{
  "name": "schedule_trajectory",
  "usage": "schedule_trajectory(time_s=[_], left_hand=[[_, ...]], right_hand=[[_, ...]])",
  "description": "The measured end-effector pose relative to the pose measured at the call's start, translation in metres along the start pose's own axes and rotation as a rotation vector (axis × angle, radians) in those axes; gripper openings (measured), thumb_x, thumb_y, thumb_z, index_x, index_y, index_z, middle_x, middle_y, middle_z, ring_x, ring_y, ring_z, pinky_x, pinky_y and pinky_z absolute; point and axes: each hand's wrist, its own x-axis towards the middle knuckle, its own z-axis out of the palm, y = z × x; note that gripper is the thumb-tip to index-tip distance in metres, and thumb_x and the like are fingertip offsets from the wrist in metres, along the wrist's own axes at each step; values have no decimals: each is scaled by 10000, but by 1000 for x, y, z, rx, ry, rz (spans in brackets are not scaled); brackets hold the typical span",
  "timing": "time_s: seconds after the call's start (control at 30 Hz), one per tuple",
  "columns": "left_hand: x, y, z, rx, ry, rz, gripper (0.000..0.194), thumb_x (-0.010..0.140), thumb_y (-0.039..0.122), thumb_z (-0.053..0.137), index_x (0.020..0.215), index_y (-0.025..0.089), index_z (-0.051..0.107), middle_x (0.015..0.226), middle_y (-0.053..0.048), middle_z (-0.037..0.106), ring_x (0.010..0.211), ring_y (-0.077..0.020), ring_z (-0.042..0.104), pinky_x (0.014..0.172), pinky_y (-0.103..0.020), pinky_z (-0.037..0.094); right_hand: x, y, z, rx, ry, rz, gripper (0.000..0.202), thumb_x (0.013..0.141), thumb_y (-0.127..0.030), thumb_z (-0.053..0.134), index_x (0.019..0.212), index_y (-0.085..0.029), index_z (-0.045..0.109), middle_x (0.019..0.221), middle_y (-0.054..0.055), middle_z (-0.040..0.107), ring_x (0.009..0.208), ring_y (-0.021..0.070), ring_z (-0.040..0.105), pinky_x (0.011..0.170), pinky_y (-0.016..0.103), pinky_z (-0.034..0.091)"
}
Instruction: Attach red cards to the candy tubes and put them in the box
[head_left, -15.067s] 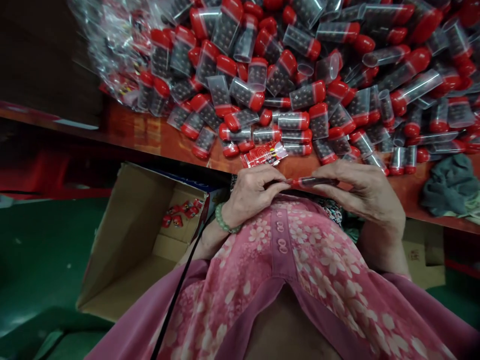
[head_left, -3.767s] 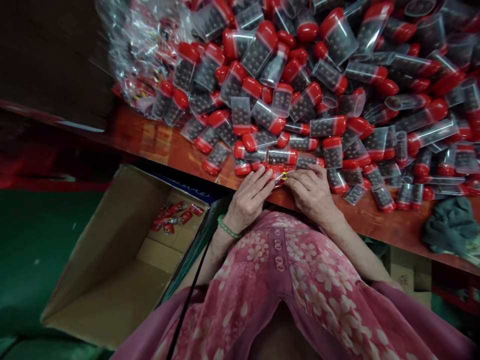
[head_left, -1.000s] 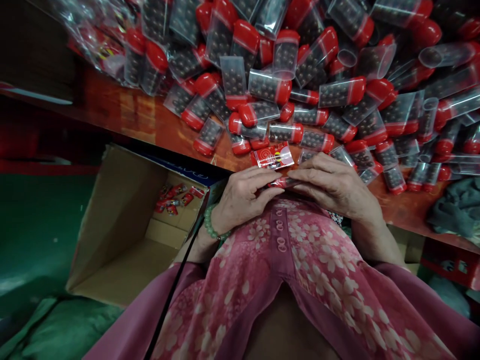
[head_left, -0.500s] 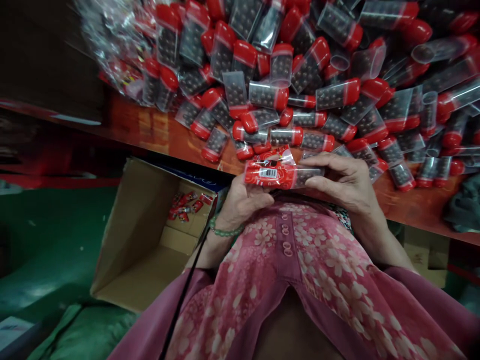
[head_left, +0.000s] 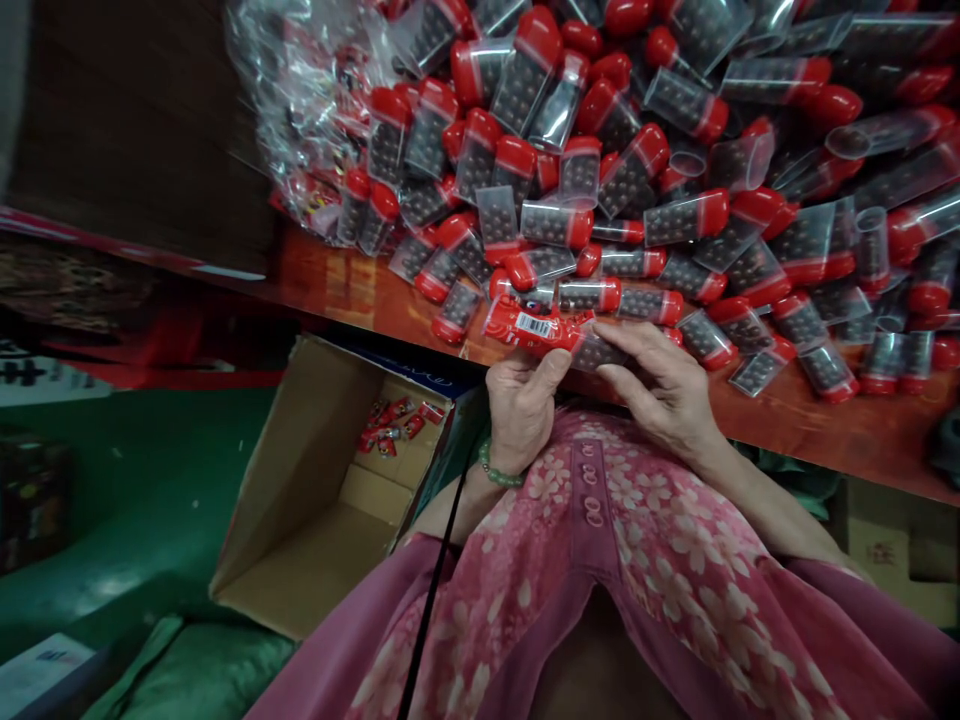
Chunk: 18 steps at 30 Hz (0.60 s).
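Observation:
My left hand (head_left: 525,405) is closed round the lower side of a red printed wrapper (head_left: 529,325) with a barcode on it. The wrapper covers one end of a clear tube (head_left: 596,350) of dark little balls. At the tube's other end, my right hand (head_left: 664,385) pinches it between thumb and fingers. Both hands are at the table's near edge, just in front of a big pile of red-capped clear tubes (head_left: 589,295) filled with the same kind of balls. The fingers behind the wrapper are partly hidden.
An open cardboard box (head_left: 281,500) stands below the table's edge on the left, with several small red packets (head_left: 394,425) inside. Crumpled clear plastic bags (head_left: 307,110) lie at the pile's left. The orange-red table (head_left: 330,290) slopes across the view.
The red wrapper has straightened out, with its loose printed flap no longer standing up. My left thumb now presses up against it, and my right hand has shifted slightly left.

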Motion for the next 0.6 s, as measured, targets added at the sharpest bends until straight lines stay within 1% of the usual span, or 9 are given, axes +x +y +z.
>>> schedule_trajectory(time_s=[0.07, 0.1, 0.17, 0.23, 0.3, 0.37, 0.43, 0.5, 0.6], left_hand=[[4, -2, 1, 5, 4, 36, 388, 689, 548, 934, 848, 215, 811, 867, -13, 820, 880, -183, 794, 950, -339, 625], [6, -2, 1, -4, -12, 40, 406, 677, 559, 938, 857, 219, 808, 870, -17, 822, 923, -202, 800, 969, -354, 624], [10, 1, 2, -42, -66, 38, 457, 652, 585, 943, 890, 222, 802, 918, -39, 830, 1064, -256, 793, 1039, -400, 608], [13, 4, 3, -88, -106, 27, 472, 657, 588, 941, 912, 220, 794, 981, -59, 835, 1200, -289, 753, 1119, -430, 570], [15, 7, 5, -125, -108, -14, 432, 691, 553, 935, 935, 225, 796, 1021, -55, 837, 1253, -284, 730, 1168, -435, 539], [15, 8, 8, -148, -99, -70, 400, 714, 518, 932, 959, 231, 800, 1018, -43, 838, 1255, -277, 730, 1182, -443, 531], [13, 8, 11, -159, -95, -94, 409, 713, 512, 933, 977, 229, 800, 1015, -45, 839, 1258, -285, 727, 1176, -456, 537], [12, 8, 14, -145, -92, -91, 429, 709, 534, 927, 967, 219, 794, 1029, -55, 837, 1254, -301, 728, 1145, -463, 563], [13, 6, 15, -71, -87, -121, 474, 688, 575, 923, 950, 206, 783, 1042, -68, 832, 1220, -322, 740, 1059, -459, 618]], right_hand=[[1, 3, 6, 5, 33, 0, 381, 985, -258, 677, 1362, -301, 712, 1219, 57, 798, 1081, 212, 745, 968, 390, 622], [1, 4, 8, 30, 35, 25, 365, 982, -282, 686, 1345, -301, 721, 1216, 53, 799, 1070, 211, 748, 958, 387, 627], [2, 8, 11, 108, 37, 110, 339, 974, -351, 702, 1306, -296, 737, 1212, 43, 798, 1054, 210, 756, 940, 380, 640], [2, 11, 13, 175, 41, 181, 353, 954, -388, 731, 1294, -293, 735, 1227, 38, 797, 1055, 210, 767, 941, 373, 648], [1, 13, 14, 200, 47, 204, 391, 926, -373, 769, 1306, -294, 722, 1239, 35, 796, 1065, 210, 776, 963, 370, 647], [-1, 14, 15, 196, 55, 200, 422, 903, -332, 797, 1315, -293, 713, 1251, 37, 796, 1078, 212, 780, 997, 377, 639], [-1, 14, 16, 203, 85, 215, 403, 892, -311, 807, 1285, -285, 722, 1236, 36, 800, 1071, 210, 784, 1001, 376, 642], [0, 14, 17, 279, 95, 281, 342, 878, -323, 820, 1205, -268, 738, 1149, 28, 816, 985, 194, 798, 917, 347, 673], [5, 13, 18, 546, 25, 457, 326, 831, -409, 858, 1072, -239, 718, 953, 3, 814, 794, 169, 798, 685, 281, 688]])
